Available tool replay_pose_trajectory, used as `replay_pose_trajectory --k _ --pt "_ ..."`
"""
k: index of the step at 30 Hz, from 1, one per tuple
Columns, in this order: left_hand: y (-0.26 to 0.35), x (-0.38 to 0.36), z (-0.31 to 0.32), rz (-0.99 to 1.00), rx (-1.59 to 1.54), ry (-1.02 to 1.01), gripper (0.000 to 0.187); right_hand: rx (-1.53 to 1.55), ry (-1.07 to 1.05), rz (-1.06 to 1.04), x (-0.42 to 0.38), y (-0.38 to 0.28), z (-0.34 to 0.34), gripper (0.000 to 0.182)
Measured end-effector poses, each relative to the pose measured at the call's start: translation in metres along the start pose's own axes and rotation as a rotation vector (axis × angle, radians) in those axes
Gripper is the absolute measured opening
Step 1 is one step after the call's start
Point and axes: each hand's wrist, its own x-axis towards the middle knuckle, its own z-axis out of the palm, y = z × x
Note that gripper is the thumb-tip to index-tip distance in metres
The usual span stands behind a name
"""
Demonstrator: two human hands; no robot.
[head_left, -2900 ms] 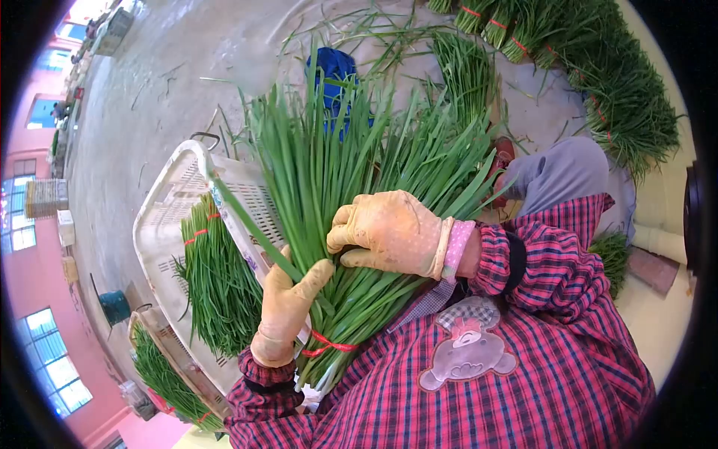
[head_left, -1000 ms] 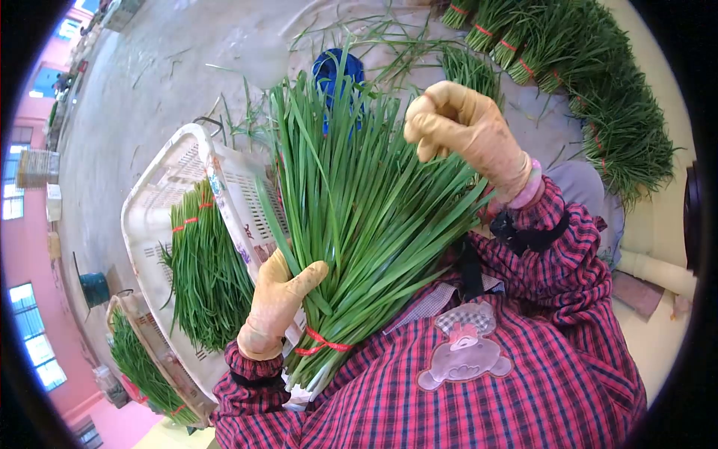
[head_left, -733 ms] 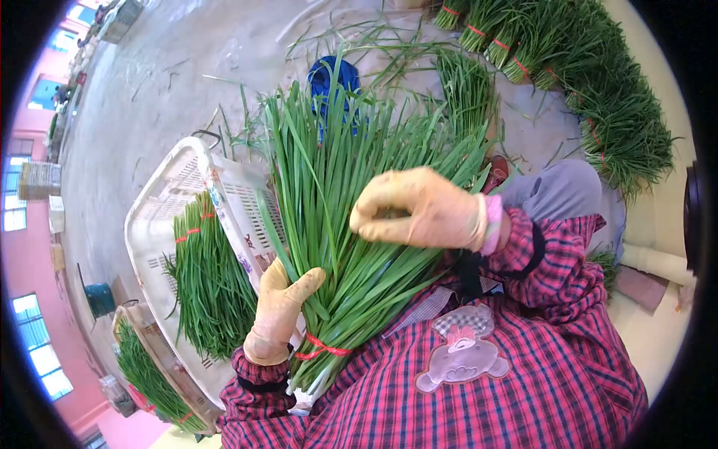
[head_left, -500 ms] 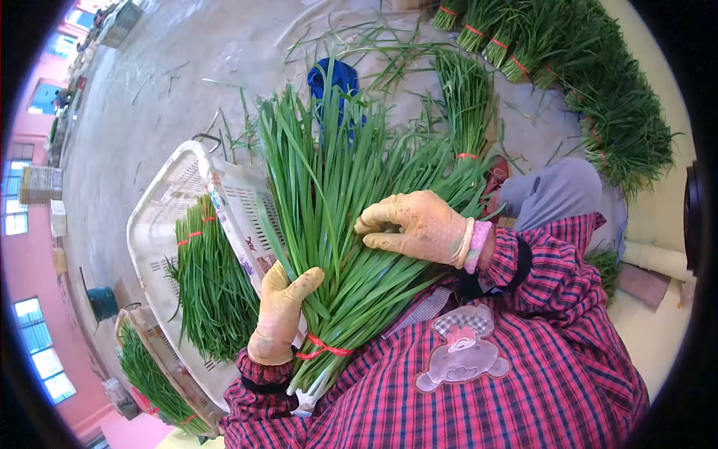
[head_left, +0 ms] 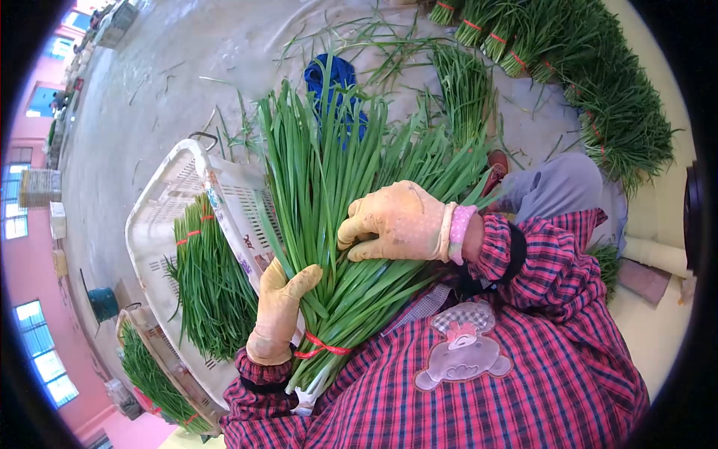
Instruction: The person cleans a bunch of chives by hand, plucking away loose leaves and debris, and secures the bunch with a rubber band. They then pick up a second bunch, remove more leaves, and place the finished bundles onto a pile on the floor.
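One bundle, one red band, two crates
Left hand, partly curled, holds the bundle; right hand, half-closed, touches its leaves, grip unclear.

Chive bundle is hiding most fingers of the left hand, top edge is cropping piled bundles, distant clutter is blurring.

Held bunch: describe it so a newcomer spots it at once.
Find the plaid smock at the bottom. In front of it, the left hand holds a green bunch, the right hand at its leaves. Unlike the basket bunch, its leaves fan upward from a red band near its lower end.
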Motion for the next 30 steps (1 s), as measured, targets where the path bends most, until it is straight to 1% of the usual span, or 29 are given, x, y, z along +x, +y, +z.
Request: replay_pose_trajectory --k 2,4,6,8,10,14,18,22,24,25,26,28,29,30 --pt "-0.003 0.001 -0.003 0.017 -0.074 -0.037 0.037 0.028 -0.12 0.069 0.005 -0.004 -0.006 0.02" --pt "-0.004 0.001 -0.006 0.017 -0.062 -0.039 0.038 0.046 -0.148 0.103 0.01 -0.007 -0.006 0.018" --pt "-0.003 0.002 -0.006 0.022 -0.048 -0.04 0.039 -0.055 -0.086 -0.049 0.013 -0.007 -0.001 0.017" --pt "-0.002 0.002 -0.005 0.018 -0.041 -0.042 0.041 -0.085 -0.063 -0.075 0.013 -0.007 0.002 0.015" --pt "0.0 0.0 -0.004 0.019 -0.051 -0.044 0.042 0.013 0.042 -0.117 0.011 -0.006 0.005 0.012" --pt "-0.001 0.0 -0.003 0.028 -0.053 -0.054 0.042 0.146 0.046 -0.084 0.006 -0.006 0.005 0.013" --pt "-0.001 0.0 -0.004 0.024 -0.027 -0.064 0.042 0.16 0.048 -0.035 0.005 -0.001 0.002 0.011" --pt "-0.002 0.001 -0.006 0.006 -0.031 -0.06 0.042 0.15 0.013 0.032 0.004 0.003 -0.011 0.014" --pt "-0.001 0.0 -0.004 0.003 -0.032 -0.057 0.042 0.137 0.077 0.06 0.003 0.009 -0.015 0.015" --pt "0.001 0.0 -0.003 0.001 -0.037 -0.053 0.041 0.271 0.107 0.093 0.002 0.009 -0.021 0.019" --pt "0.002 0.0 -0.002 0.0 -0.043 -0.049 0.041 0.303 0.198 0.043 0.001 0.018 -0.02 0.018" --pt "0.002 -0.002 -0.002 -0.004 -0.027 -0.043 0.042 0.646 0.165 0.368 -0.002 0.011 -0.04 0.016" --pt "0.002 -0.002 -0.003 -0.008 -0.012 -0.033 0.043 0.729 0.221 0.354 -0.004 0.017 -0.047 0.015" --pt "0.002 -0.002 -0.003 -0.002 -0.01 -0.041 0.043 0.734 0.3 0.327 -0.004 0.025 -0.053 0.017"
